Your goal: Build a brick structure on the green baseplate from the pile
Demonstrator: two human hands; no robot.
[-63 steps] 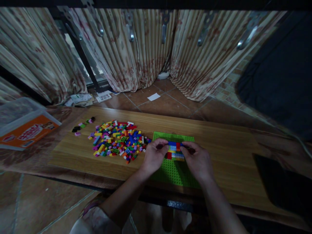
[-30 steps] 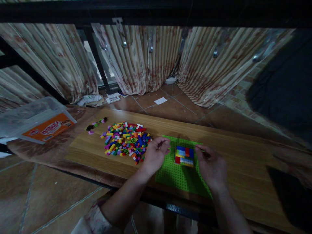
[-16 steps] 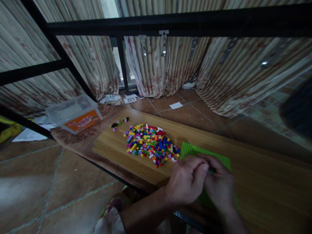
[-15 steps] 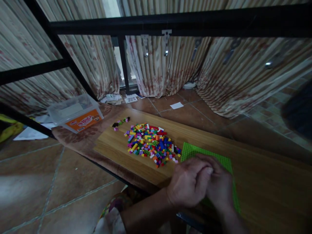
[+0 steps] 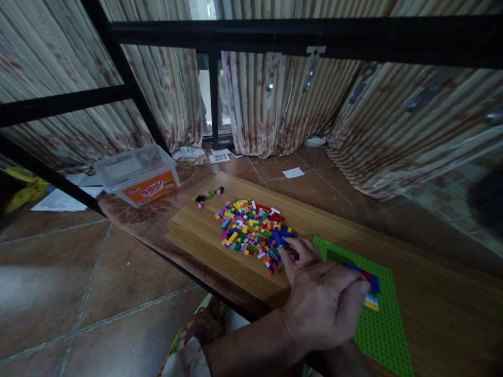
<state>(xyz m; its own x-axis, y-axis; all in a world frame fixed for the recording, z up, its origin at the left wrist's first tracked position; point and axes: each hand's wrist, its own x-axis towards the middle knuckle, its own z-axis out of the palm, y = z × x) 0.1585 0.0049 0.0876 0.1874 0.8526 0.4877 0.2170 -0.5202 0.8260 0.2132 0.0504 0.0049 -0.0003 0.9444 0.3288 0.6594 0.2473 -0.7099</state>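
Note:
My left hand (image 5: pixel 324 306) is closed, knuckles up, over the left part of the green baseplate (image 5: pixel 387 324). Its curled fingers hide whatever they may hold. Passing beneath it, my right hand (image 5: pixel 304 256) reaches left, thumb and forefinger spread at the right edge of a heap of small toy bricks (image 5: pixel 251 230). Most of the right palm and wrist is covered by the left hand. On the baseplate lies a flat block of joined bricks (image 5: pixel 371 283) in blue, red, white and yellow, partly behind my left thumb.
Both the heap and the baseplate lie on a wooden board (image 5: pixel 196 225). A few black, green and pink bricks (image 5: pixel 210 195) sit apart near its far left corner. Beyond stands a clear plastic tub (image 5: pixel 137 173) with an orange label. A black metal bar (image 5: pixel 251 34) crosses above.
My hands were together over the baseplate. The right one has gone left under the other to the brick heap, uncovering the joined bricks. The view has shifted somewhat.

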